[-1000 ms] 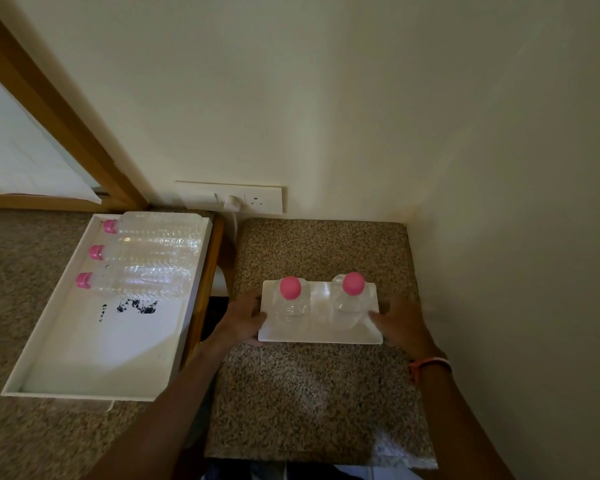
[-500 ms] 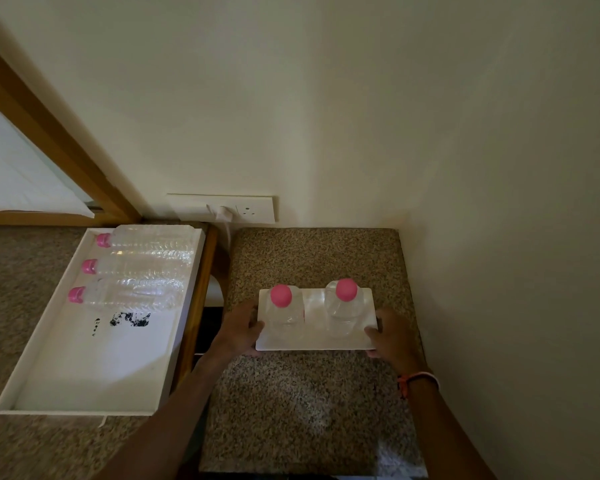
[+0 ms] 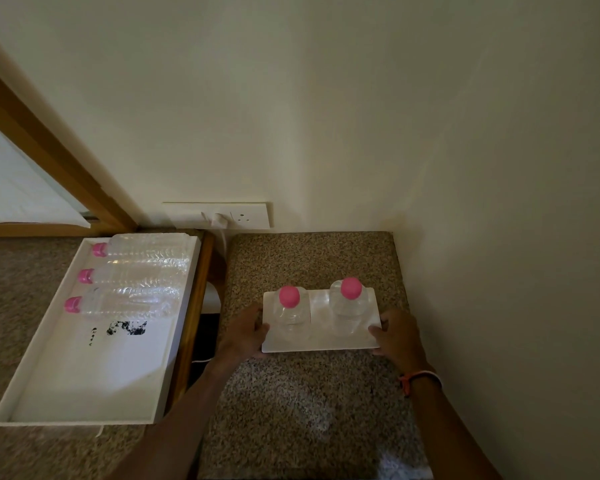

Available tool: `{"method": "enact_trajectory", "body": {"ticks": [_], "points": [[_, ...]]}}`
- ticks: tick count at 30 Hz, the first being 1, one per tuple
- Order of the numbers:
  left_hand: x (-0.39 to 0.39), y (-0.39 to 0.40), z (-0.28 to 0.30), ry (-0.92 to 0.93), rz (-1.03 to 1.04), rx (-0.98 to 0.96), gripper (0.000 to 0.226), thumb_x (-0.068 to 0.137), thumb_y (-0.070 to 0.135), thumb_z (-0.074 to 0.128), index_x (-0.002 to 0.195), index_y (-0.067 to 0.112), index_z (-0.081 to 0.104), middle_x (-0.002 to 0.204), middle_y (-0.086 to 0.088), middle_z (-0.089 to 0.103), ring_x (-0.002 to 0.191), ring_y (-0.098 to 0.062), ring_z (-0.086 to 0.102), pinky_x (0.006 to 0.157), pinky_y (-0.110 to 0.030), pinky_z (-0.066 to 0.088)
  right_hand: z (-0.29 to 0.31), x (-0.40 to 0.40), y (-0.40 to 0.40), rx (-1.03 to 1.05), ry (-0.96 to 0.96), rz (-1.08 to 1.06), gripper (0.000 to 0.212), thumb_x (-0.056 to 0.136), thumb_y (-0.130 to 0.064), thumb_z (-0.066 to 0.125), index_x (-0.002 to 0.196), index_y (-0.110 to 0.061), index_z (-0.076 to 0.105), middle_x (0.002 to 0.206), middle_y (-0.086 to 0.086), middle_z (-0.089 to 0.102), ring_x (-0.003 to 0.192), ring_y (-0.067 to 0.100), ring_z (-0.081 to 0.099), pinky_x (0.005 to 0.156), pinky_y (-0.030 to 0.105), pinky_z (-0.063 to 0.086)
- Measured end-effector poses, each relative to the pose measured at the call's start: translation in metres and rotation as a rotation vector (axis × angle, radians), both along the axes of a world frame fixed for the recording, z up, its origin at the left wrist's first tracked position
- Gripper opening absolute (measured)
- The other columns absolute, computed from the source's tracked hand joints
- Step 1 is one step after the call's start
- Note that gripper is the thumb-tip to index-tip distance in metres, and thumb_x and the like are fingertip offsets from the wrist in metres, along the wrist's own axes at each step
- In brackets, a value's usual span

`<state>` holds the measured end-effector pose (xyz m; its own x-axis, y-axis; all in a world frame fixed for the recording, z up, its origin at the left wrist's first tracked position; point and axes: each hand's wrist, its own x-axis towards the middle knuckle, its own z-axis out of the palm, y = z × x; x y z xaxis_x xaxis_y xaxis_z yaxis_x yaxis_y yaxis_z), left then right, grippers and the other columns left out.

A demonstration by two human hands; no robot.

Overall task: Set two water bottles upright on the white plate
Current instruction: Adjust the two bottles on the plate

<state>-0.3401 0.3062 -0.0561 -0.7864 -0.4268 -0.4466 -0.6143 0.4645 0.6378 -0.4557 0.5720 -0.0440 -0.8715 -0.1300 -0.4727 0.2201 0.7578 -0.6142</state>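
Observation:
A white rectangular plate (image 3: 321,342) lies on the speckled stone table (image 3: 312,403). Two clear water bottles with pink caps stand upright on it, one at the left (image 3: 290,315) and one at the right (image 3: 350,306). My left hand (image 3: 245,332) grips the plate's left edge. My right hand (image 3: 395,336) grips its right edge, with an orange band on that wrist.
A white tray (image 3: 84,389) lies on a stone counter at the left, with three more pink-capped bottles (image 3: 132,275) lying flat in it. A wall socket with a plug (image 3: 219,218) is behind. Walls close in at the back and right.
The view has shifted slightly. Both hands stay on the plate's ends, and the plate with its bottles sits about where it was on the table.

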Motion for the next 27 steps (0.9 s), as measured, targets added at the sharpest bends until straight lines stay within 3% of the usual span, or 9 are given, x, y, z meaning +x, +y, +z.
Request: {"method": "enact_trajectory", "body": {"ticks": [4,6,9,13,17,19,21,24,27], "points": [[-0.001,0.002,0.000,-0.015,0.011,0.039,0.049,0.098,0.008,0.058,0.145,0.011,0.045,0.136,-0.018,0.060,0.091,-0.003,0.047,0.049,-0.004,0.050,-0.003,-0.001,0.002,0.039,0.028,-0.003,0.019,0.084,-0.008,0.073,0.089,0.009,0.066,0.099,0.023,0.069,0.084,0.030,0.069,0.059,0.034,0.063],[-0.001,0.002,-0.001,-0.011,0.013,0.054,0.049,0.098,0.006,0.058,0.145,0.010,0.045,0.136,-0.019,0.059,0.090,-0.004,0.049,0.048,-0.002,0.049,-0.004,-0.001,0.002,0.048,0.042,0.001,0.021,0.082,-0.010,0.076,0.083,0.008,0.066,0.094,0.022,0.070,0.082,0.029,0.069,0.061,0.036,0.063],[0.000,0.003,0.000,0.006,0.014,0.060,0.050,0.098,0.005,0.057,0.146,0.009,0.043,0.129,-0.021,0.060,0.073,0.000,0.051,0.045,-0.003,0.049,-0.004,-0.002,0.004,0.044,0.056,0.000,0.023,0.081,-0.013,0.078,0.082,0.008,0.068,0.088,0.022,0.070,0.084,0.034,0.070,0.071,0.050,0.061],[0.000,0.005,0.004,0.010,0.017,0.038,0.050,0.098,0.004,0.056,0.146,0.007,0.042,0.111,-0.014,0.057,0.066,-0.002,0.050,0.050,-0.001,0.049,-0.002,-0.002,0.005,0.059,0.080,0.028,0.024,0.081,-0.017,0.078,0.078,0.006,0.071,0.082,0.020,0.072,0.079,0.032,0.072,0.071,0.050,0.061],[0.002,0.008,0.010,-0.002,0.024,0.068,0.049,0.099,0.004,0.055,0.146,0.010,0.040,0.109,-0.012,0.057,0.079,-0.017,0.059,0.044,-0.015,0.056,0.001,-0.002,0.006,0.073,0.086,0.048,0.023,0.082,-0.018,0.078,0.081,0.004,0.072,0.084,0.018,0.073,0.078,0.030,0.072,0.071,0.047,0.062],[0.002,0.010,0.013,0.011,0.016,0.027,0.051,0.098,0.006,0.057,0.146,0.010,0.040,0.117,-0.019,0.063,0.090,-0.023,0.063,0.057,-0.019,0.060,0.004,-0.002,0.008,0.094,0.107,0.086,0.021,0.083,-0.020,0.076,0.089,0.000,0.073,0.090,0.016,0.074,0.084,0.029,0.072,0.078,0.044,0.061],[0.003,0.010,0.017,0.046,-0.001,-0.010,0.056,0.092,0.005,0.064,0.144,0.011,0.043,0.127,-0.019,0.064,0.109,-0.030,0.064,0.085,-0.034,0.057,0.006,-0.002,0.013,0.075,0.134,0.143,0.025,0.083,-0.015,0.075,0.105,-0.005,0.072,0.104,0.014,0.074,0.098,0.029,0.070,0.087,0.041,0.058],[0.009,0.007,0.018,0.118,-0.110,-0.050,0.079,0.075,0.008,0.082,0.144,0.014,0.044,0.141,-0.010,0.054,0.130,-0.023,0.049,0.102,-0.033,0.041,0.009,-0.001,0.018,-0.052,0.169,0.260,0.060,0.077,-0.006,0.078,0.132,-0.012,0.056,0.132,0.009,0.062,0.122,0.025,0.058,0.103,0.039,0.049],[0.007,0.009,0.023,0.204,-0.245,-0.085,0.096,0.061,0.032,0.092,0.143,0.030,0.043,0.143,0.001,0.049,0.134,-0.017,0.041,0.112,-0.039,0.037,0.008,0.002,0.013,-0.179,0.227,0.350,0.086,0.061,-0.021,0.091,0.136,-0.023,0.049,0.131,-0.010,0.053,0.119,0.010,0.048,0.098,0.020,0.039]]}}
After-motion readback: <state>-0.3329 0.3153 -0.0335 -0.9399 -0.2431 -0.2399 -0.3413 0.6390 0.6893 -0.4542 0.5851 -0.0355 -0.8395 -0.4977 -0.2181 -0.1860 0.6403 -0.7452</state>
